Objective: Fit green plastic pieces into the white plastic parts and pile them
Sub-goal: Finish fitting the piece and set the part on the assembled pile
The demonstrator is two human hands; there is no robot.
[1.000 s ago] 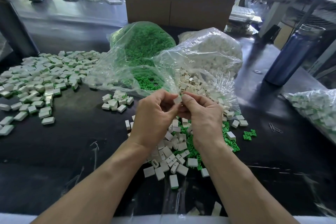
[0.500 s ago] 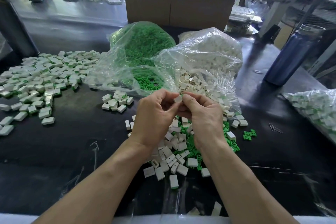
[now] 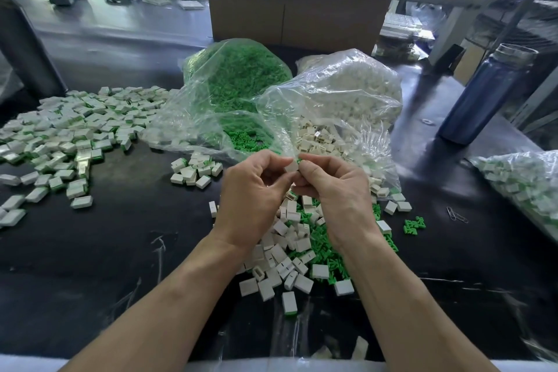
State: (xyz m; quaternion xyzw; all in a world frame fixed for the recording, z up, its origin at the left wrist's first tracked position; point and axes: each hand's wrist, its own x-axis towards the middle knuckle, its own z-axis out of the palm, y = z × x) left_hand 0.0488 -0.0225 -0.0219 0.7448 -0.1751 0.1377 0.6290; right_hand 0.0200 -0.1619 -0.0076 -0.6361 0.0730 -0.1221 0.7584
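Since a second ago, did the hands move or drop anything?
Almost nothing changed. The left hand and right hand still pinch the same white part between their fingers, held above the loose heap; nothing was let go. The finished pile, both bags and the blue bottle stayed put.

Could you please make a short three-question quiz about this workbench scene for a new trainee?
1. True or false: both hands, left hand and right hand, meet at one white part.
2. Which bag lies further to the person's left: A) green pieces bag B) white parts bag?
3. Fill in: the blue bottle stands on the person's ____ side.

Key: 1 true; 2 A; 3 right.
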